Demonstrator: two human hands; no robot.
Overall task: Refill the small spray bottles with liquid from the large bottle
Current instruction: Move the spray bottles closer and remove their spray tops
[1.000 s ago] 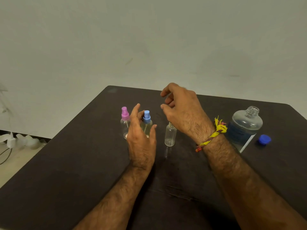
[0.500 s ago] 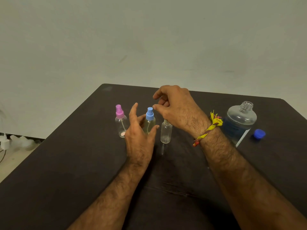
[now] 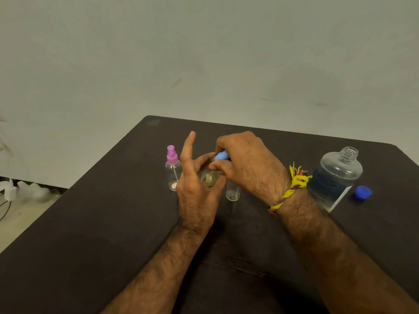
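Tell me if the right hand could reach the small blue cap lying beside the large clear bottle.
Probably yes. The small blue cap lies in the open on the dark table, with nothing over it. But the right hand is busy gripping the blue spray top, and the large clear bottle stands between them.

Both hands have closed in at frame centre: the right hand (image 3: 246, 164) now pinches the blue sprayer (image 3: 221, 155), and the left hand (image 3: 197, 184) cups its bottle (image 3: 209, 177).

No legible text anywhere; large bottle (image 3: 335, 177) label blurred beyond reading.
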